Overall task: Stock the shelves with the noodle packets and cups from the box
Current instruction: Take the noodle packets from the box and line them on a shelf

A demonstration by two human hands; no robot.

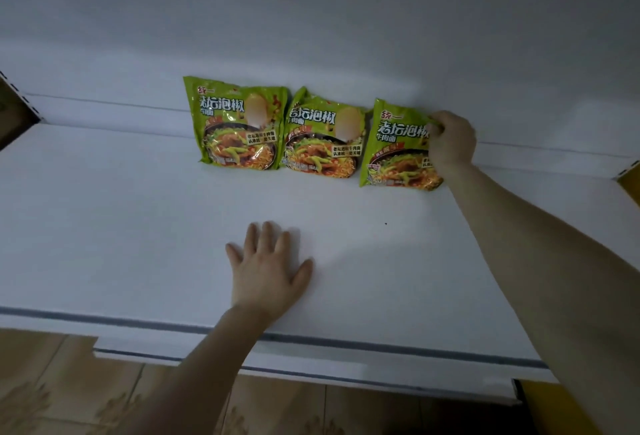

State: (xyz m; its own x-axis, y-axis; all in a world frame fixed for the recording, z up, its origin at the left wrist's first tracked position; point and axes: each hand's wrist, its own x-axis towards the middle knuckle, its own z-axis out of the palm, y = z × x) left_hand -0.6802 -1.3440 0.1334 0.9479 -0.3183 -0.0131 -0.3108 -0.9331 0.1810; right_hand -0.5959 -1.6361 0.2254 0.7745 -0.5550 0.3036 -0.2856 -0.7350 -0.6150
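Filling most of the frame, the white shelf (138, 209) carries a leftmost packet (235, 126), a middle packet (322, 140) and a rightmost packet (391, 150), propped in a row against the back wall (346, 36) at upper centre. The last one is face out, long axis near vertical, top tipped slightly rightward. The right hand (450, 143) pinches that packet's upper right corner while the left hand (270, 268) lies flat, fingers spread, on bare shelf at lower centre; released carelessly, the slick bag could slide forward and drop flat
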